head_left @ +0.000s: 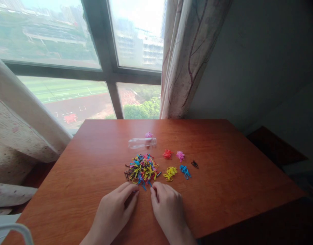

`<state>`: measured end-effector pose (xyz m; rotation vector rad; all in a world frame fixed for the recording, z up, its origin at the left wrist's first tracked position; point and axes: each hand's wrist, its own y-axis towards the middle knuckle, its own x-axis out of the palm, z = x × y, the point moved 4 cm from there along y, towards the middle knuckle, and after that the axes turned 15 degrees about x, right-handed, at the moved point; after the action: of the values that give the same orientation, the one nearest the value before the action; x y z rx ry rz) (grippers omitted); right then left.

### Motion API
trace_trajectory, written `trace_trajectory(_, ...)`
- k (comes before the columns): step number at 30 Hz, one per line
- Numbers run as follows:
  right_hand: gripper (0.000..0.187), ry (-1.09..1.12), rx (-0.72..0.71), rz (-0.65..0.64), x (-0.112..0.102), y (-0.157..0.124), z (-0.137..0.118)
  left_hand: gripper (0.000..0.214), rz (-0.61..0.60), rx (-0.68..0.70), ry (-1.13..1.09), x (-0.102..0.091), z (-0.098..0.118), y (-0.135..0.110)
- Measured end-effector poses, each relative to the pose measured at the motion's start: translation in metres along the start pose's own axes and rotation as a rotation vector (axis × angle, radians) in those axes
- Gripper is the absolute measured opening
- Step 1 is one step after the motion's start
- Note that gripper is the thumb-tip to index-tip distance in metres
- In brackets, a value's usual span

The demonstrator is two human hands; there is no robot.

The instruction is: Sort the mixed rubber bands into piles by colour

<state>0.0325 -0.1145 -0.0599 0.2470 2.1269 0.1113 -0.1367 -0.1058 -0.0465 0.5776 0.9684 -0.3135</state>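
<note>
A mixed pile of small coloured rubber bands (143,168) lies on the wooden table (77,204), mostly yellow, blue, black and pink. At the pile's near left edge is my left hand (118,206), its thumb and index finger pinched; what is between them is too small to make out. My right hand (168,204) is likewise closed at the near right edge, its fingertips beside a blue band, and whether it grips this one is hidden. To the right are sorted heaps: yellow bands (170,173), blue bands (185,172), red bands (168,154), pink bands (180,156) and black bands (194,164).
Behind the pile a clear plastic bottle (141,143) lies on its side, with a pink bow-like item (149,135) just beyond it. A window (110,75) and curtains (182,61) stand past the far table edge. A white curved rail (15,227) shows at lower left.
</note>
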Motion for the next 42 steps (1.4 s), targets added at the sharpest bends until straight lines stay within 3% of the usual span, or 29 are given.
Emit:
trace_trajectory(10, 0.018, 0.119, -0.031, -0.065, -0.008, -0.003, 0.0, 0.016, -0.013, 0.011, 0.02, 0.001, 0.002, 0.001)
trace_trajectory(15, 0.018, 0.083, 0.036, 0.009, -0.007, 0.001, 0.007, 0.017, -0.023, 0.012, 0.027, 0.002, 0.002, 0.0)
trace_trajectory(25, 0.019, 0.11, -0.071, -0.077, -0.006, -0.004, -0.004, 0.017, -0.012, 0.027, 0.029, 0.004, -0.001, -0.001)
trace_trajectory(33, 0.022, 0.108, 0.045, 0.064, -0.034, 0.01, 0.048, 0.017, 0.003, 0.043, 0.06, 0.002, 0.001, 0.0)
trace_trajectory(38, 0.029, -0.007, 0.123, 0.216, -0.058, 0.026, 0.088, 0.017, -0.01, 0.043, 0.063, 0.003, 0.0, 0.001)
trace_trajectory(42, 0.034, -0.082, 0.151, 0.262, -0.065, 0.034, 0.104, 0.016, -0.009, 0.043, 0.07, 0.003, 0.0, 0.001)
